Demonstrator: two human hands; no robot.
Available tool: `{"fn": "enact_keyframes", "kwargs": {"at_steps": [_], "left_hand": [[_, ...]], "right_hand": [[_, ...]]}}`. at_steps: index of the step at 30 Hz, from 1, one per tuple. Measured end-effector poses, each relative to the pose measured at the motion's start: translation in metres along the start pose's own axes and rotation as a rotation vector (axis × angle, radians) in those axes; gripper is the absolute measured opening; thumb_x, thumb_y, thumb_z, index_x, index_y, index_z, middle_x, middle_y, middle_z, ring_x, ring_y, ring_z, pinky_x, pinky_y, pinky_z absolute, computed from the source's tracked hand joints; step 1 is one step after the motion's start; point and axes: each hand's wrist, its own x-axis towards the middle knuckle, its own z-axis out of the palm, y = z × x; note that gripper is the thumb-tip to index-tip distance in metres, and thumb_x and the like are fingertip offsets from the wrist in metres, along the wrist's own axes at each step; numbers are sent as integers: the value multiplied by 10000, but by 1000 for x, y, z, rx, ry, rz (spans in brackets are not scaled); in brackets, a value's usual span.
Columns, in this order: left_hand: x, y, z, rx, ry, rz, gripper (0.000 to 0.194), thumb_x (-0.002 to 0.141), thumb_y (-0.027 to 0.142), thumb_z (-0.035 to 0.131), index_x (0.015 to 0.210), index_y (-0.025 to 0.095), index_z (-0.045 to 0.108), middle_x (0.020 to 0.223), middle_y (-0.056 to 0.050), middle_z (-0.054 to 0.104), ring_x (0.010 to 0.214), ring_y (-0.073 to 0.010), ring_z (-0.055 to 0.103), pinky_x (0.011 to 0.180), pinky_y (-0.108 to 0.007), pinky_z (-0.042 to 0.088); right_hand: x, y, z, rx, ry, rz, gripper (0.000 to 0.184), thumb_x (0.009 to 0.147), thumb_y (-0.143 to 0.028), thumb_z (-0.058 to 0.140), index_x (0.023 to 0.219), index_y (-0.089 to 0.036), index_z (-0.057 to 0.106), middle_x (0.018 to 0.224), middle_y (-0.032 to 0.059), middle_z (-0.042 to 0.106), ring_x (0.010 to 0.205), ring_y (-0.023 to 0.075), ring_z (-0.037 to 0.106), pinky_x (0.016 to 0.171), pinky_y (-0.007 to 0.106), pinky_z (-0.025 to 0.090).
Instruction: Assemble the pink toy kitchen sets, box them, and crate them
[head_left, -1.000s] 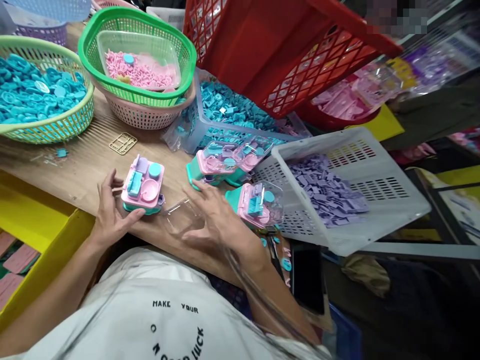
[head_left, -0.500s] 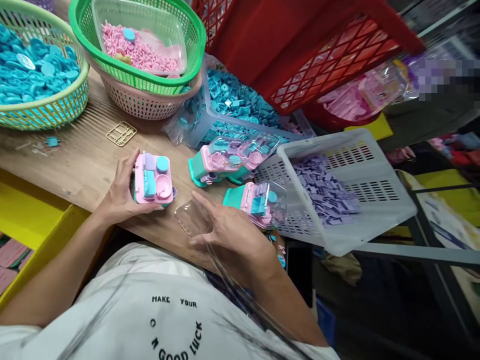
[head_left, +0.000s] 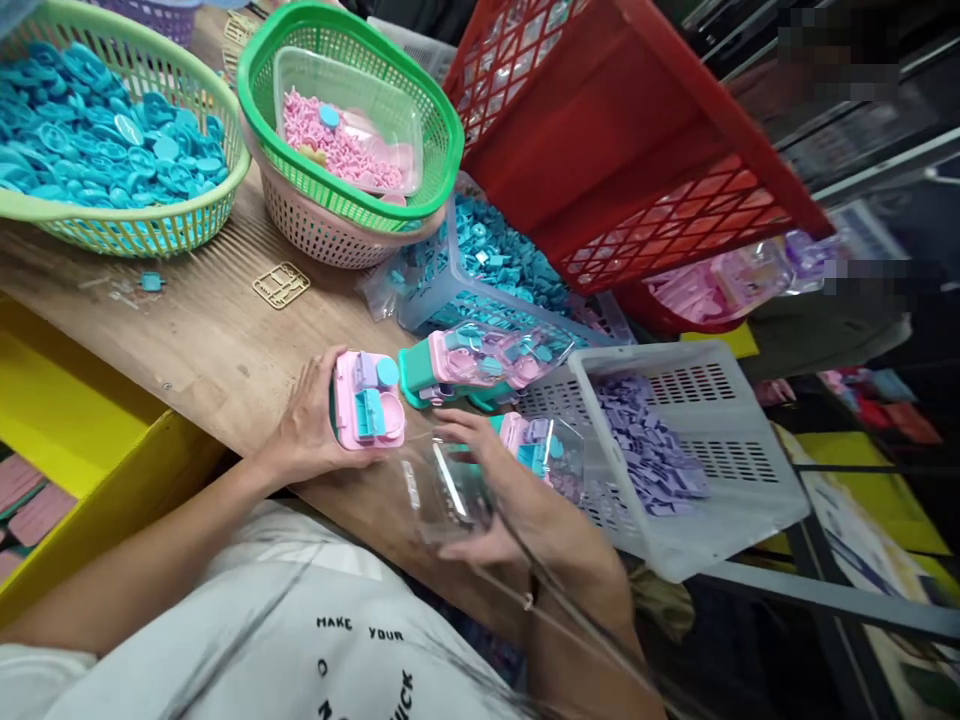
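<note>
My left hand point(head_left: 315, 420) is closed around a small pink toy case point(head_left: 391, 428) with a teal underside, lilac and blue pieces and a round pink bowl on its face. Between the thumb and fingers of my right hand point(head_left: 517, 500) is a clear plastic cover point(head_left: 454, 490), held apart from the case, just to its right. Beyond my right hand lies another toy case with a clear cover point(head_left: 534, 450). Farther back, more pink and teal toy cases under clear covers point(head_left: 480, 360) stand close together on the wooden table point(head_left: 217, 350).
A light green basket point(head_left: 202, 225) of blue parts and a green basket point(head_left: 255, 75) with pink parts stand at the back. A white crate point(head_left: 720, 400) of lilac pieces is at right; a red crate point(head_left: 600, 130) tilts behind. A gold sprue point(head_left: 281, 286) lies on the table.
The view has shifted, so most things sit farther right and lower. My right hand has turned the clear cover more upright, while my left hand keeps the toy case.
</note>
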Motion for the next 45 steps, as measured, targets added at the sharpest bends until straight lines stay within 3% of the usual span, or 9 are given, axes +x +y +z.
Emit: {"fn": "enact_keyframes", "kwargs": {"at_steps": [2, 5, 8, 14, 23, 37, 45], "left_hand": [[-2, 5, 8, -10, 2, -11, 1065, 605, 559, 868, 1442, 185, 328, 1302, -124, 546, 1192, -338, 581, 1015, -498, 505], [-4, 13, 18, -42, -21, -56, 1078, 573, 512, 887, 1438, 207, 322, 1319, -139, 540, 1212, -345, 564, 1028, -503, 485], [-6, 18, 22, -50, -64, -118, 1032, 585, 457, 880, 1432, 232, 336, 1334, -139, 531, 1239, -356, 546, 1036, -508, 467], [-9, 16, 26, -44, -83, -127, 1085, 570, 445, 870, 1463, 225, 293, 1376, -150, 518, 1263, -384, 519, 1045, -532, 436], [-9, 15, 28, -64, -59, -102, 1003, 607, 470, 837, 1432, 214, 327, 1350, -153, 549, 1212, -367, 555, 1010, -512, 456], [-14, 7, 36, -28, -76, -80, 1175, 607, 539, 844, 1541, 224, 204, 1443, -174, 501, 1291, -383, 511, 1066, -532, 428], [-14, 5, 35, -48, -105, -83, 1079, 640, 542, 791, 1515, 186, 270, 1432, -205, 513, 1305, -414, 504, 1079, -562, 399]], "right_hand": [[0, -20, -19, 15, 84, -27, 1121, 637, -411, 902, 1543, -272, 258, 1532, 154, 388, 1417, 362, 461, 1154, 509, 466], [20, -51, -35, -138, 194, -72, 1012, 738, -284, 805, 1569, -286, 228, 1469, 133, 425, 1396, 340, 466, 1165, 510, 451], [49, -65, -34, -307, 163, -90, 992, 716, -204, 749, 1568, -276, 247, 1406, 136, 392, 1377, 347, 441, 1154, 553, 444], [71, -57, -22, -374, 15, -36, 995, 699, -151, 718, 1569, -290, 254, 1380, 124, 365, 1391, 347, 381, 1193, 577, 381], [71, -49, -25, -315, -44, -22, 1060, 663, -187, 737, 1581, -306, 221, 1313, 122, 367, 1254, 323, 473, 1051, 501, 520], [80, -48, -32, -335, -125, -133, 1039, 710, -248, 744, 1591, -260, 193, 1425, 159, 381, 1347, 343, 463, 1117, 535, 482], [83, -44, -34, -272, -166, -108, 1049, 704, -245, 760, 1590, -294, 201, 1417, 148, 389, 1321, 332, 496, 1064, 506, 530]]}}
